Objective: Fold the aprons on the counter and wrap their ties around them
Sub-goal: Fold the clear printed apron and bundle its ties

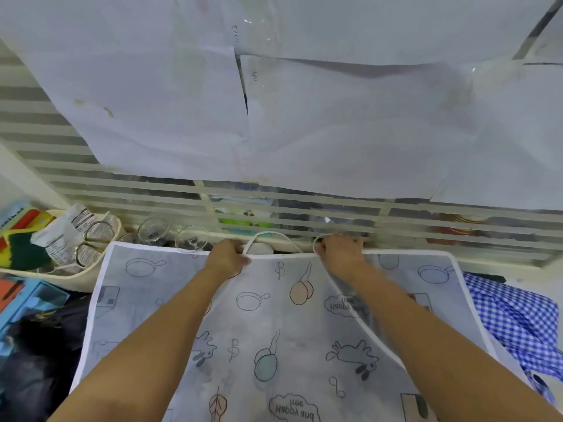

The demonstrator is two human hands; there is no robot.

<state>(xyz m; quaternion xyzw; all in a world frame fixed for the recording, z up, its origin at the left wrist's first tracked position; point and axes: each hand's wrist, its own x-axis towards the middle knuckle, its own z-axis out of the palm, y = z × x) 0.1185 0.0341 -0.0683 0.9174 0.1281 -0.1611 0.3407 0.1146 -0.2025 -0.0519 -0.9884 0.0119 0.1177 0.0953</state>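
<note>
The pale grey, translucent apron printed with outline pans and small animals (pixel 274 330) is spread flat over the counter (pixel 530 283), its white-bound top hem laid against the foot of the slatted white window grille (pixel 122 193). It is held at that hem by both hands. The left hand (pixel 227 255) is curled over the edge where the thin white neck loop (pixel 274 236) begins, and the right hand (pixel 339 251) is curled over it at the loop's other end; how firmly the cloth is pinched cannot be told. A skewed fold is to be feared if one side is drawn back further than the other, as the sheet looks slick and could slide on the counter. The waist ties are not seen at all, so they could be trapped inside the fold and have to be dug out for wrapping. The crumpled blue-and-white checked cloth (pixel 518 315), probably a second apron, lies just beside the right border and could be dragged along with it. On the left, the far corner is crowded by a cream tub (pixel 76 278) stuffed with printed packets and metal-handled scissors, and a heap of dark fabric (pixel 39 360) is pressed against the near left edge. Two clear drinking glasses (pixel 192 239) stand at the hem just beside the left hand, and they could be tipped if the hem or loop is snatched up. The neck loop itself, arched up against the grille, could be snagged on a slat.
</note>
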